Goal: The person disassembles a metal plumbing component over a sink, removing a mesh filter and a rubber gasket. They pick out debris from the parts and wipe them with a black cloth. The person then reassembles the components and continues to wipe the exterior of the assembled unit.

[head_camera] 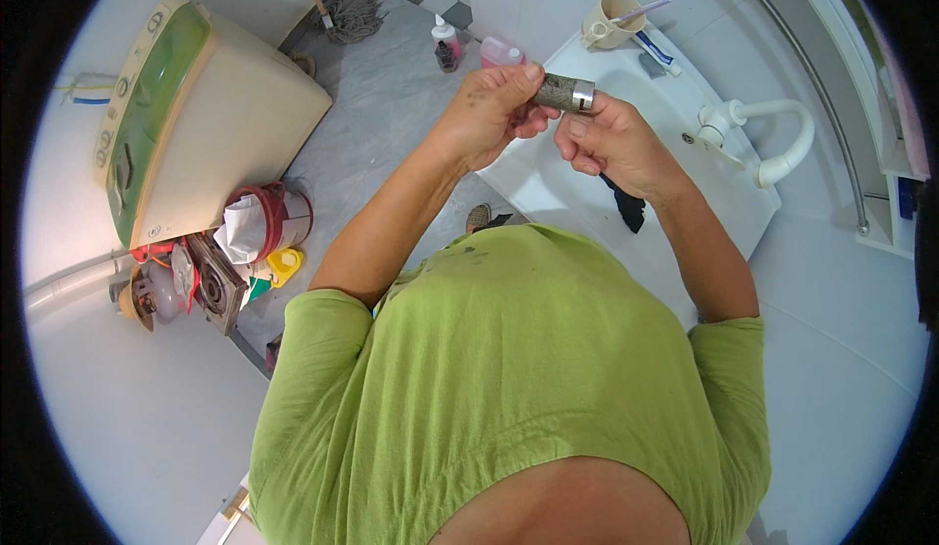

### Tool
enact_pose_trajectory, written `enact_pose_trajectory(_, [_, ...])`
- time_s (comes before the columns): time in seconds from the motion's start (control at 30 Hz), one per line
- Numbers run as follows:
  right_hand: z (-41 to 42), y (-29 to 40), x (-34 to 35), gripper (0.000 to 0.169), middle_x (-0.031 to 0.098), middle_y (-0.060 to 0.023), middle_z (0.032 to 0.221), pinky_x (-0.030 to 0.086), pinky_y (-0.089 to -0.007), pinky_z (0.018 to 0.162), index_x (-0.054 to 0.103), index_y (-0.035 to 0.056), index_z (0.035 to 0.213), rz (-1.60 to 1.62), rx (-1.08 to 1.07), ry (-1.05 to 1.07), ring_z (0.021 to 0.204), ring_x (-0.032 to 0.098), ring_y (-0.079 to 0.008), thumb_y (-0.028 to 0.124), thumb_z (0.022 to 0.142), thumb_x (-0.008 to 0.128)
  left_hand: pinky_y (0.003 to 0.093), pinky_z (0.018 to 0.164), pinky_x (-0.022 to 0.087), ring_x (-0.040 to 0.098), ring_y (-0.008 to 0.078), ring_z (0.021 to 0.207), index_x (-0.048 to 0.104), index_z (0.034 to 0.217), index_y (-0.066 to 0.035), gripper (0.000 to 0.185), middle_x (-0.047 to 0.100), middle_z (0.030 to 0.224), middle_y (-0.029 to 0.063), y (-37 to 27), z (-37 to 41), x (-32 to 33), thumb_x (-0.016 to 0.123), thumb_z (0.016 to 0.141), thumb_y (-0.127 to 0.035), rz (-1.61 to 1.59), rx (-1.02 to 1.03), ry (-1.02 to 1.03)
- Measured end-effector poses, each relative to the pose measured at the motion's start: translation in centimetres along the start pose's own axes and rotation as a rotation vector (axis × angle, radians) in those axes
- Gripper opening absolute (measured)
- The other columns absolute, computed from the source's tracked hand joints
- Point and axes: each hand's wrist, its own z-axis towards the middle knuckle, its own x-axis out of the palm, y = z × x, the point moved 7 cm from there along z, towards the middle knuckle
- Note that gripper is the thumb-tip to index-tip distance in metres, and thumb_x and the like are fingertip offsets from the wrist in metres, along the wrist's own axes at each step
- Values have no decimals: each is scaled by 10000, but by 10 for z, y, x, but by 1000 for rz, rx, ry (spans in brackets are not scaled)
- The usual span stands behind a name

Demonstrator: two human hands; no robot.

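Note:
A small cylinder [562, 92] with a rough, dark grey, mesh-like body and a shiny metal end band is held up over the near-left side of a white washbasin [733, 211]. My left hand [495, 108] pinches its left end between thumb and fingers. At the metal end, my right hand [612, 138] grips it with the index finger, its other fingers curled below. Under the right palm shows a strip of black cloth [628, 207]; I cannot tell whether it hangs from that hand or lies on the basin.
On the basin stand a beige mug [607, 35] with a toothbrush, a toothpaste tube [658, 53] and a white faucet [770, 116]. Bottles of pink liquid [499, 52] and a mop [352, 13] are on the floor. A washing machine [249, 105], bucket [293, 215] and gas stove [213, 284] are left.

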Motion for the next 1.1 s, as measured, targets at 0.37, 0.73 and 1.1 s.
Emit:
enact_pose_trajectory(0.37, [-4, 7, 9, 284, 522, -37, 770, 332, -169, 460, 470, 29, 1109, 256, -45, 41, 590, 427, -52, 170, 878, 552, 201, 551, 427, 538, 83, 624, 590, 954, 0, 243, 620, 795, 51, -6, -1, 0, 552, 894, -232, 66, 138, -29])
enact_pose_trajectory(0.73, [-6, 5, 1, 190, 527, -44, 711, 320, -168, 443, 472, 33, 1041, 261, -90, -108, 528, 409, -49, 156, 900, 506, 219, 561, 427, 545, 103, 649, 583, 988, 13, 229, 612, 830, 57, -5, -2, -5, 561, 888, -193, 76, 182, -34])
enact_pose_trajectory(1.1, [-12, 6, -9, 133, 526, -33, 677, 313, -181, 445, 504, 33, 964, 289, -138, -193, 523, 408, -58, 148, 898, 518, 236, 586, 416, 547, 134, 690, 567, 1076, -5, 284, 616, 878, 93, -3, -6, -5, 544, 894, -222, 37, 197, 46])
